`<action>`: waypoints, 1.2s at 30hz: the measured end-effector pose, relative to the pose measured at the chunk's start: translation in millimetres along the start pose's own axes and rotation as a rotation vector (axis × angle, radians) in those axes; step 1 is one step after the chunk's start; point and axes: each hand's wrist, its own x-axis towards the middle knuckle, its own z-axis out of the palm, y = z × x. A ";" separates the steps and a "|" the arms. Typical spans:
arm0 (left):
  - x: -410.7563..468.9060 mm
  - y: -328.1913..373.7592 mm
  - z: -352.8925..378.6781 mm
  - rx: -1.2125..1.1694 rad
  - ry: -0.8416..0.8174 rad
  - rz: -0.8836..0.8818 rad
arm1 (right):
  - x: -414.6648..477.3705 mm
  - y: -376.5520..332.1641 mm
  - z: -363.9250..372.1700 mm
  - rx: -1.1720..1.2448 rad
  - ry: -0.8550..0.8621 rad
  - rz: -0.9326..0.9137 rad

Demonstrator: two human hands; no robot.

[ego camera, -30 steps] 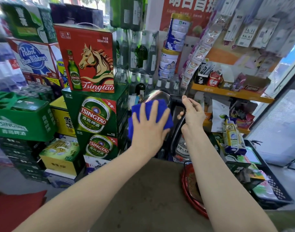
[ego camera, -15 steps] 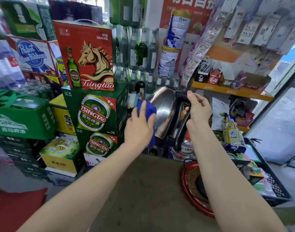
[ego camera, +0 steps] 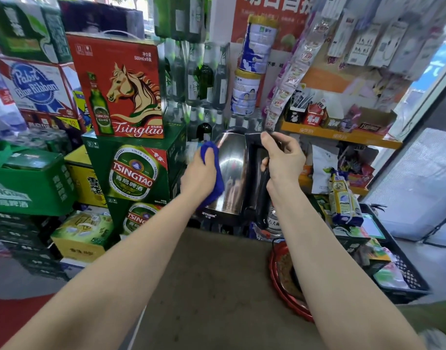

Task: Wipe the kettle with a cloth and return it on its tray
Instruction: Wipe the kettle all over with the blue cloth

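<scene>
1. Brown, matte bench [ego camera: 206, 286] fills the lower middle of the head view, bare where it shows. Shop setting: stacked beer cartons [ego camera: 136, 170] on the left, a red horse-print carton [ego camera: 120, 84] on top of them, two milk-powder tins [ego camera: 252, 69] stacked behind, an orange shelf [ego camera: 340, 137] with small packets to the right, a black crate [ego camera: 404, 274] at the far right.
2. Red round tray [ego camera: 287, 299] sits at the bench's right edge, partly hidden behind the right forearm.
3. Kettle [ego camera: 232, 173]: polished steel body, black handle and black base band, held upright in the air beyond the bench's far edge, clear of the tray.
4. Right hand [ego camera: 285, 160]: grip wrapped round the top of the black handle, carrying the kettle.
5. Left hand [ego camera: 199, 178]: grip bunched on the blue cloth [ego camera: 216, 173], pressing it flat against the kettle's left flank.
6. Against half a second ago: the kettle has swung from tilted to upright, the cloth hand sits lower on the steel side, and more of the bright body faces the camera.
</scene>
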 end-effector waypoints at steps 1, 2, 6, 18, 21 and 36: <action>-14.0 -4.1 7.2 0.039 0.022 0.028 | 0.2 -0.2 -0.3 -0.010 0.007 -0.011; -28.4 -5.7 16.4 0.126 0.057 0.092 | 0.1 0.1 0.0 -0.021 0.016 -0.018; -48.4 4.6 40.5 0.572 0.237 0.402 | -7.4 5.1 6.9 -0.046 -0.001 -0.027; -49.8 -13.4 25.0 0.310 0.226 0.303 | -24.8 2.8 16.6 -0.102 0.010 -0.115; -77.0 -28.3 46.6 0.605 0.280 0.458 | -22.9 1.0 16.1 -0.075 0.014 -0.110; -36.7 -18.7 26.9 -0.368 0.128 -0.145 | -40.5 4.0 20.0 -0.263 -0.087 -0.431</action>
